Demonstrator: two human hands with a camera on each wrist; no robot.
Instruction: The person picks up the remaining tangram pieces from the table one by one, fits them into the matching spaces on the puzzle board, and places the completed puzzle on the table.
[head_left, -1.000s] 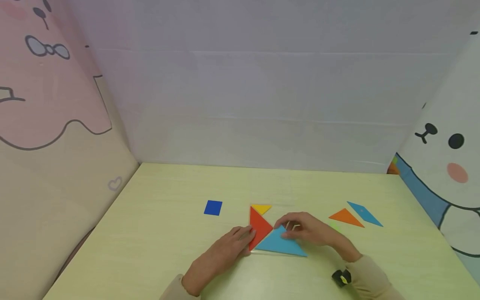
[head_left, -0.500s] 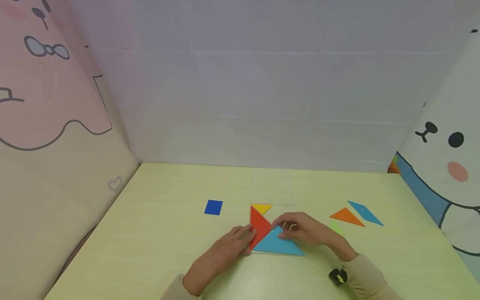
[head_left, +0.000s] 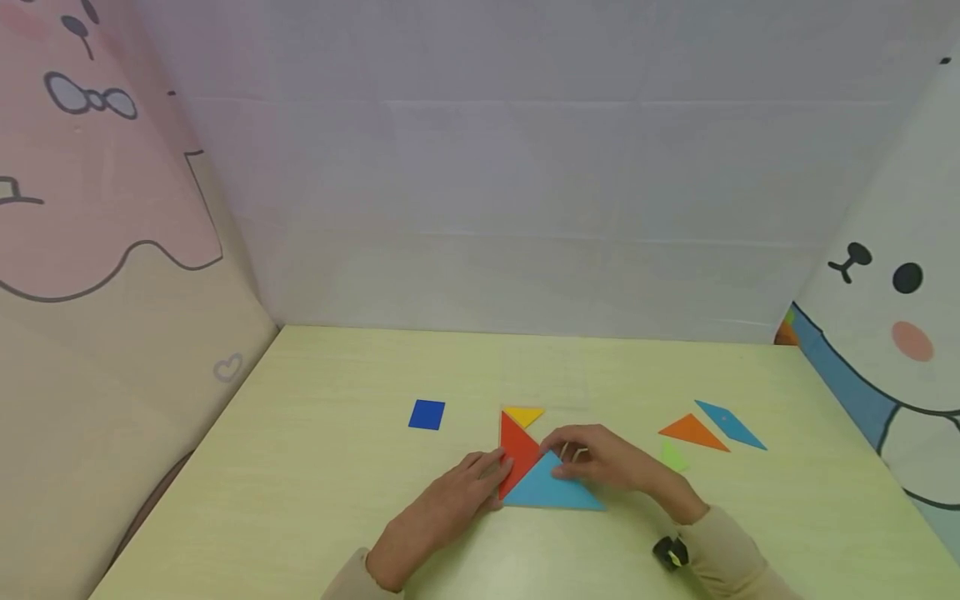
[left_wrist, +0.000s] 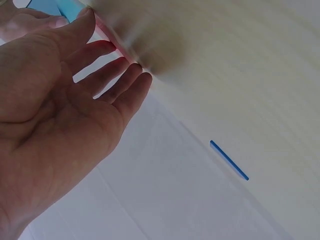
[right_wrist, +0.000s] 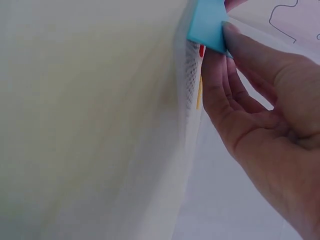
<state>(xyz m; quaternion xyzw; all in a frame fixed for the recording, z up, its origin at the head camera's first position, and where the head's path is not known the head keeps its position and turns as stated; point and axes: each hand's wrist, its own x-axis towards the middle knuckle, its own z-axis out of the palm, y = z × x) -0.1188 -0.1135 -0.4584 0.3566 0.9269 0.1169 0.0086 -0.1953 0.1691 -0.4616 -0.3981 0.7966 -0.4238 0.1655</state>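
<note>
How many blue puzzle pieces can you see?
3: the dark blue square on the left, the big blue triangle pinched by the right hand, and the blue parallelogram on the right. More could be hidden.

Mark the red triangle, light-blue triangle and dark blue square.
Red triangle (head_left: 520, 452): head view, middle of exposed face.
Light-blue triangle (head_left: 552, 492): head view, lower middle.
Dark blue square (head_left: 427, 415): head view, centre.

On one table (head_left: 322, 392) there are two large triangles (head_left: 552, 489), three smaller triangles (head_left: 693, 432), one square (head_left: 427, 415) and one parallelogram (head_left: 731, 426).
</note>
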